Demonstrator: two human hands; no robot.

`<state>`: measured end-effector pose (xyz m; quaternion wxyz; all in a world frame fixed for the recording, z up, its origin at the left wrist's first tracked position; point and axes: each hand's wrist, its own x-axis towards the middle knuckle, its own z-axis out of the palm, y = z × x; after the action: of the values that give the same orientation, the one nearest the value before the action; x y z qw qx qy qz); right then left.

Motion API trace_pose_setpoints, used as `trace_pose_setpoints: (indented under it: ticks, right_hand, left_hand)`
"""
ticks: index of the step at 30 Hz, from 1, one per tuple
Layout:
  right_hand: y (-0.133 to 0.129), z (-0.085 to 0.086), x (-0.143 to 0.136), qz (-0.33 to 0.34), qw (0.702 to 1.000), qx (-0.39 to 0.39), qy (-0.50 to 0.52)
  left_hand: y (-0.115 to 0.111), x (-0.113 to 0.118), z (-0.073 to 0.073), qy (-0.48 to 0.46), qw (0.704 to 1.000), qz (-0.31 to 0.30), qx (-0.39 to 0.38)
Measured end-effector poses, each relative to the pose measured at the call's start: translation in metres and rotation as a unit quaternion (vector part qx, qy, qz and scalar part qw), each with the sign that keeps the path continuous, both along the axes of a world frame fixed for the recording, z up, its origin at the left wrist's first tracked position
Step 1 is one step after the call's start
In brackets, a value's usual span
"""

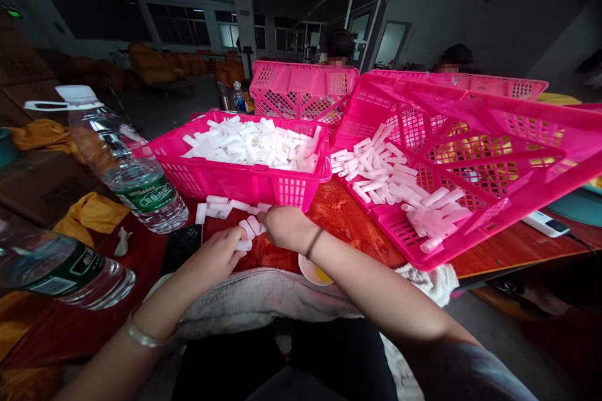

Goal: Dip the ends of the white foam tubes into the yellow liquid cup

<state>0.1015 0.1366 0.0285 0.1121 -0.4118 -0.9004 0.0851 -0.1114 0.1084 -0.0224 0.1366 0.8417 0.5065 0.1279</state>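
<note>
Short white plastic tubes [247, 228] lie between my two hands above the red table. My left hand [220, 255] is closed around a white tube [243, 245] whose end sticks out past the fingers. Close by on the right, my right hand [288, 227] is closed with its fingertips pinched on another tube, mostly hidden by the hand. Several loose tubes [219, 208] rest on the table just beyond my hands. Behind them stands a pink basket [226, 180] heaped with white tubes [254, 144].
On the right, a tilted pink basket [512, 156] holds more tubes [376, 166]. A small bowl [308, 270] with something yellow sits under my right forearm. Large water bottles [136, 169] stand at left. Two people [339, 47] are behind the far baskets.
</note>
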Motion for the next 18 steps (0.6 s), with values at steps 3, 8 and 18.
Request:
trace_pose_setpoints:
  ticks: [3, 8, 18]
  right_hand:
    - [-0.04, 0.006, 0.065, -0.071, 0.98, 0.002, 0.186]
    - [-0.079, -0.032, 0.154, -0.126, 0.938, -0.094, 0.308]
    - [-0.066, -0.101, 0.139, -0.055, 0.963, 0.076, 0.252]
  left_hand:
    - [-0.018, -0.001, -0.007, -0.084, 0.996, 0.029, 0.02]
    - [-0.038, 0.037, -0.022, -0.144, 0.99, -0.004, 0.005]
    - [-0.022, 0.123, -0.048, -0.171, 0.983, -0.071, -0.016]
